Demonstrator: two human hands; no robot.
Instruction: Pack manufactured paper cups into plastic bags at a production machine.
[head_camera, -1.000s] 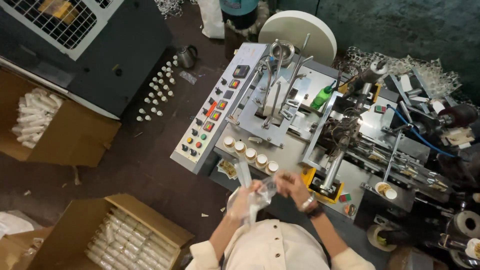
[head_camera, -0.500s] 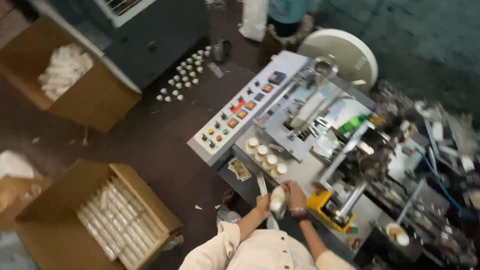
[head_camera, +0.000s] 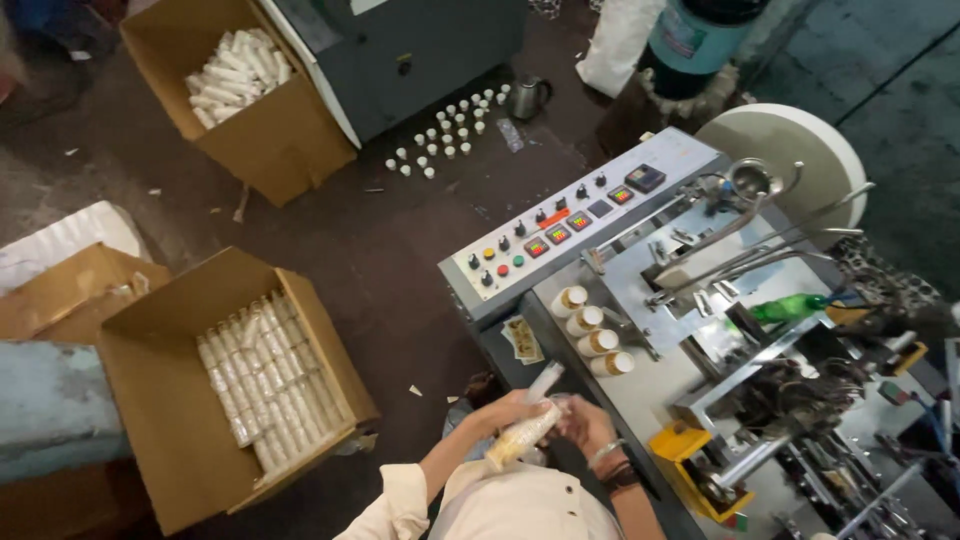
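Close to my chest, my left hand (head_camera: 503, 412) and my right hand (head_camera: 583, 424) both grip a stack of small paper cups wrapped in a clear plastic sleeve (head_camera: 523, 432). The sleeve's loose end (head_camera: 545, 380) sticks up toward the machine. Several more cup stacks (head_camera: 592, 342) lie in a row on the grey machine bed (head_camera: 640, 400) just beyond my hands. To my left, an open cardboard box (head_camera: 160, 400) on the floor is packed with sleeved cup stacks (head_camera: 265, 385).
A control panel (head_camera: 560, 235) with coloured buttons fronts the cup machine (head_camera: 760, 330); a big white paper roll (head_camera: 790, 150) stands behind it. Another box of sleeves (head_camera: 240, 75), small white cups on the floor (head_camera: 445, 135), a metal kettle (head_camera: 527, 97) and a white sack (head_camera: 617, 45) lie farther off.
My view has swung left and down, bringing the near box fully into sight. Both hands stay on the sleeved stack, which now lies tilted across my front.
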